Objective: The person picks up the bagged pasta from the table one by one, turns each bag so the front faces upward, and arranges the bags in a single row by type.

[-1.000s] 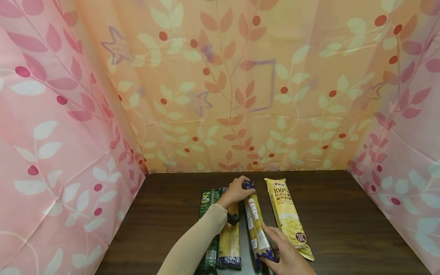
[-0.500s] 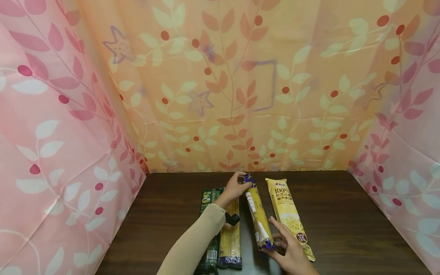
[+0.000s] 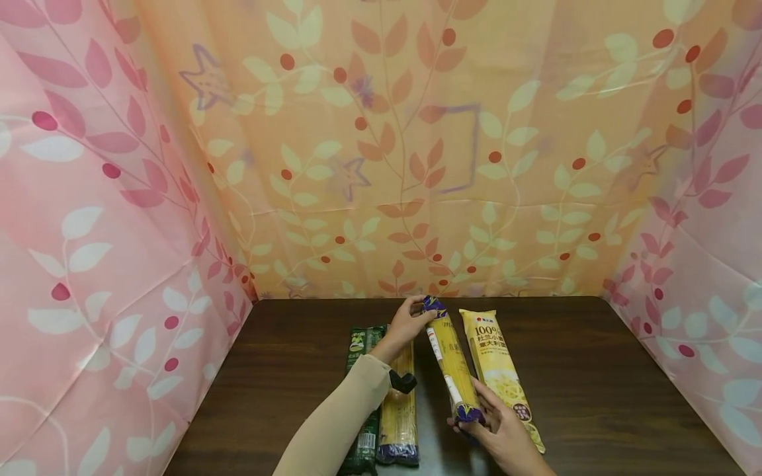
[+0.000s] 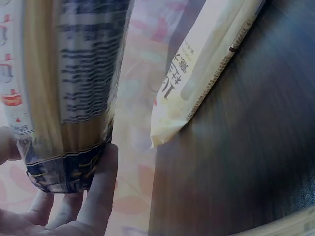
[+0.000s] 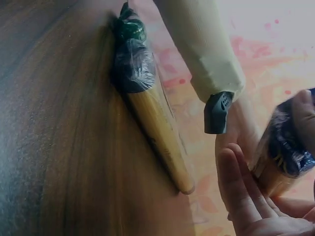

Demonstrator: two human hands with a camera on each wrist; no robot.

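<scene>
A pack of spaghetti [image 3: 450, 360] with purple-blue ends is held lengthwise above the table in the head view. My left hand [image 3: 407, 327] grips its far end, and my right hand [image 3: 503, 430] grips the near end. Close up in the left wrist view, fingers [image 4: 101, 191] wrap the dark printed end of the spaghetti pack [image 4: 44, 98]. In the right wrist view my thumb [image 5: 305, 118] lies on the crinkled blue end, with the other fingers beneath it. A yellow pasta pack [image 3: 497, 363] lies just right of the held pack.
A similar spaghetti pack [image 3: 399, 423] and a green pack [image 3: 364, 340] lie side by side on the left, partly behind my left forearm. All are on a dark wooden table [image 3: 595, 383]. Patterned cloth [image 3: 417, 165] hangs at the back and both sides.
The spaghetti pack has been raised and turned about its length, so the white barcode label rolls left and the yellow front shows. My right hand has shifted its grip on the near end.
</scene>
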